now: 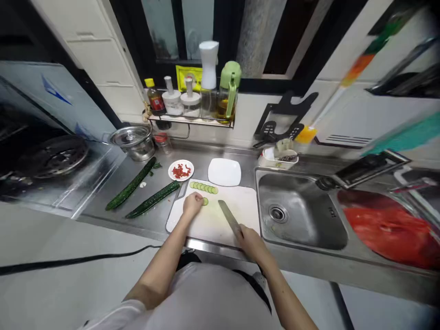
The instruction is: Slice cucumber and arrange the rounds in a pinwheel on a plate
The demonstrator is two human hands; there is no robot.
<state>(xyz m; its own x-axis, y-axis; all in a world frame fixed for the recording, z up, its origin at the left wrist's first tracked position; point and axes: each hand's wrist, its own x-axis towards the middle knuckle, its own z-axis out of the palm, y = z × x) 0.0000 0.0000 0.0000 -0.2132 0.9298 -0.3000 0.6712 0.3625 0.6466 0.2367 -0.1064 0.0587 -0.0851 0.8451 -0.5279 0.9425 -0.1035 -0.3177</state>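
Note:
My left hand (193, 205) is over the white cutting board (213, 225), its fingertips pinched at the edge of a round cucumber slice (205, 201). A row of overlapping cucumber slices (203, 187) lies near the board's far edge. My right hand (250, 240) is wrapped round the handle of a kitchen knife (228, 215). Its blade points away and to the left, low over the board, apart from the slices; I cannot tell whether it touches the surface. Behind the board is a white square plate (224, 172) with nothing on it.
Two long whole cucumbers, a farther one (132, 184) and a nearer one (153, 200), lie left of the board. A small plate (181, 170) holds chopped red pieces. A lidded steel pot (133, 141) stands behind. The sink (299, 211) is at the right, beside a red bag (388, 224).

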